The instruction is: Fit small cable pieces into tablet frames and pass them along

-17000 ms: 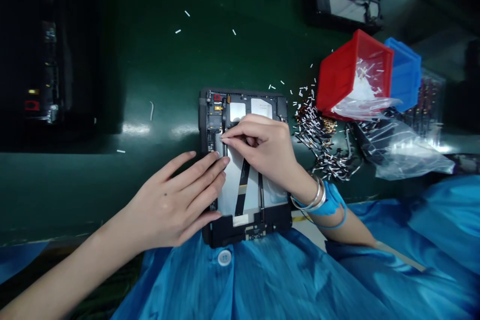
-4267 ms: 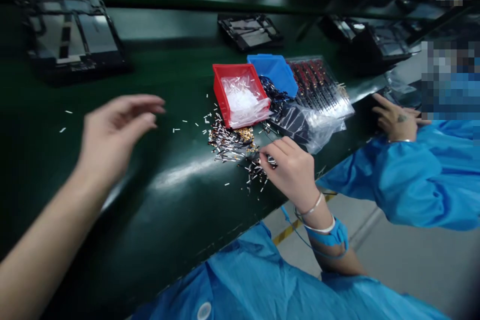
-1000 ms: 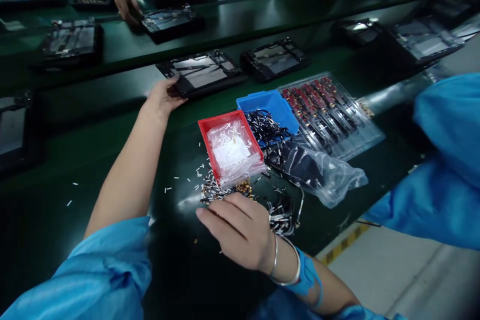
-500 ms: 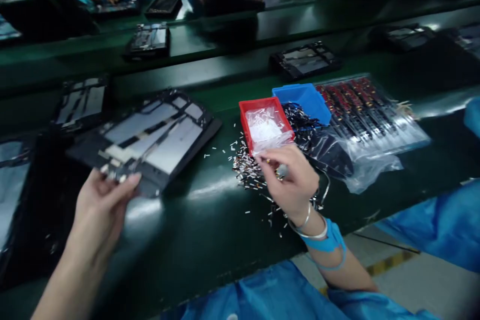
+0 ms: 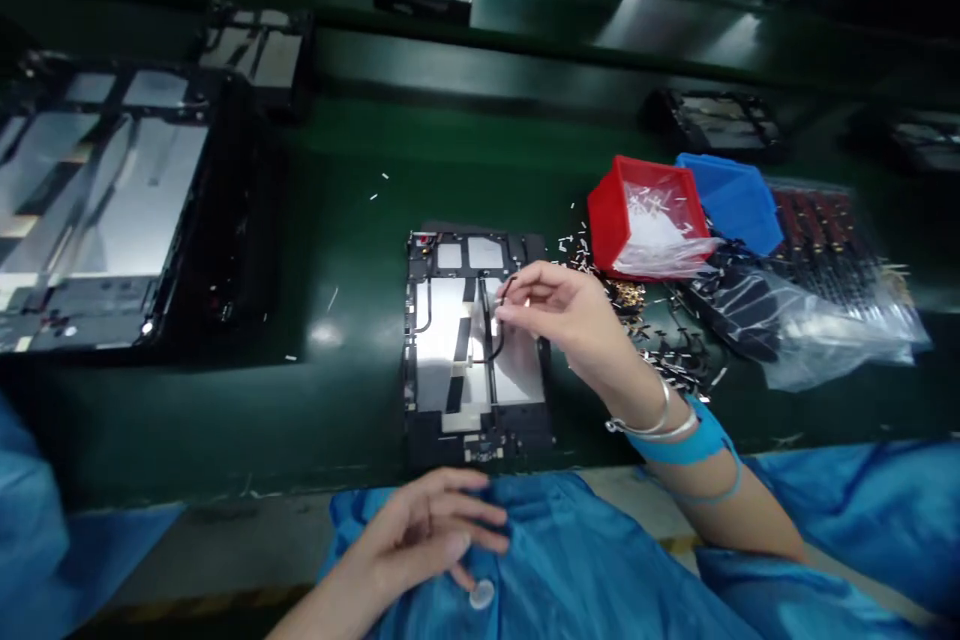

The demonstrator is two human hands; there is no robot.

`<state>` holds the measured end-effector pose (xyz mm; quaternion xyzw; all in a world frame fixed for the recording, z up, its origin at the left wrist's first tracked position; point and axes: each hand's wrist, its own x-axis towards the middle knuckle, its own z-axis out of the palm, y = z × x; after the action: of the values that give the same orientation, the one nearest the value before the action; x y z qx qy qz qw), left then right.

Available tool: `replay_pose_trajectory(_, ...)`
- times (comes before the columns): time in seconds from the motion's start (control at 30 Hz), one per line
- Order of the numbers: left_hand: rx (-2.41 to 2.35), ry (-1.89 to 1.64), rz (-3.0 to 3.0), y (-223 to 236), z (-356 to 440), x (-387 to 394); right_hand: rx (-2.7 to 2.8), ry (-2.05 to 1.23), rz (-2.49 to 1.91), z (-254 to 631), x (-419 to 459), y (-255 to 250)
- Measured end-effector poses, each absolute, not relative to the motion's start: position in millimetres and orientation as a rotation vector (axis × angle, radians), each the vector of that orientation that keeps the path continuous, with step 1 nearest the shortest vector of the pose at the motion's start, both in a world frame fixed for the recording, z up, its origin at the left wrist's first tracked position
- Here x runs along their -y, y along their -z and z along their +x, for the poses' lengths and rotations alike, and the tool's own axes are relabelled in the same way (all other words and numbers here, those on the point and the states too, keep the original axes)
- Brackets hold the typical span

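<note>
The right hand [image 5: 574, 315] clamps its grip on a thin black cable [image 5: 501, 295] above an open tablet frame [image 5: 480, 447]; the left hand [image 5: 420, 535], grip apart, sits at 6 o'clock over the blue smock [image 5: 577, 560].

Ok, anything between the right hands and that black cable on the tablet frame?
Nothing visible. The right hand is over the tablet frame, its fingertips right at the thin black cable. No tool or part sits between them. Can't tell whether they're gripping it.
</note>
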<state>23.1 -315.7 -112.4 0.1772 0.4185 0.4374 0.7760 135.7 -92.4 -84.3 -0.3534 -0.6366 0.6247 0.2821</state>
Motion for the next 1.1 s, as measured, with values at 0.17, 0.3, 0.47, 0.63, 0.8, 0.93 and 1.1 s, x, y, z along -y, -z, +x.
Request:
replay_pose_trajectory(0.17,-1.13,-0.991,1.134,99.8,-28.0,308.0,1.767,-1.805,-0.958,97.4,103.9,95.0)
replay_pose_trajectory(0.3,-1.764,-1.133,1.855,105.6,-54.7,286.9,1.858,-1.604,-1.025,82.6,106.5,105.9)
replay_pose_trajectory(0.47,-1.994,-0.657,2.338,120.2,-65.4,266.3,1.956,-1.442,-1.097,78.6,105.2,112.2)
replay_pose_trajectory(0.63,-1.973,-0.566,2.461,121.3,-64.3,259.2,2.007,-1.414,-1.164,78.5,105.6,111.7)
replay_pose_trajectory(0.8,-1.954,-0.521,2.557,118.1,-65.6,255.0,2.067,-1.392,-1.111,81.1,103.0,107.5)
replay_pose_trajectory(0.93,-1.915,-0.501,2.59,118.4,-67.2,254.4,2.121,-1.378,-1.091,83.0,99.4,103.0)
replay_pose_trajectory(1.1,-1.904,-0.523,2.567,120.5,-66.9,254.8,2.255,-1.24,-1.106,82.2,95.0,101.7)
